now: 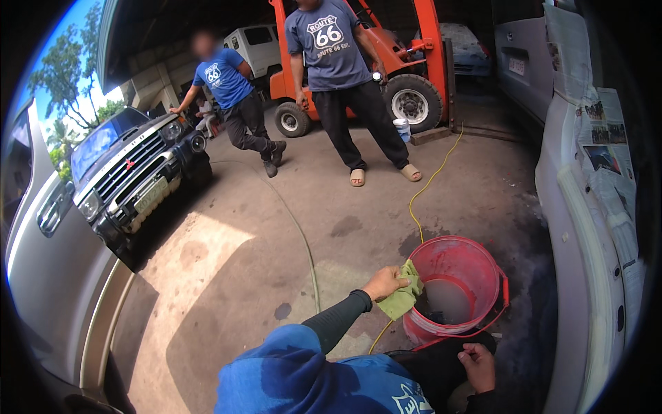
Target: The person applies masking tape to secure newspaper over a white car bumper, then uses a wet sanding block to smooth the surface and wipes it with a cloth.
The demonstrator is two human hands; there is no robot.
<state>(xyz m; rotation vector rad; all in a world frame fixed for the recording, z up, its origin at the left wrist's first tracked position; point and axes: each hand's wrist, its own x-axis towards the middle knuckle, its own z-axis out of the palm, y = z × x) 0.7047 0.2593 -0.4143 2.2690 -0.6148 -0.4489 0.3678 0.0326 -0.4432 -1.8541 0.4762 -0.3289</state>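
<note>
My left hand (386, 283) is closed on a light green cloth (398, 302), holding it at the left rim of a red bucket (476, 263). Part of the cloth hangs outside the rim. Murky grey water (449, 298) lies in the bucket, with something dark at its left side. A red-gripped handle (505, 292) is folded down around the bucket's near right side. My right hand (478, 366) rests low, close to my leg and just in front of the bucket. Its fingers are curled in with the thumb against them; whether anything small is between them is hidden.
A yellow cord (414, 207) runs across the concrete to the bucket; a grey hose (303, 234) lies left of it. Vehicle panels flank me, a door (62, 276) and a partly papered body (586, 207). Two people stand ahead, near an orange forklift (427, 34) and a parked car (131, 162).
</note>
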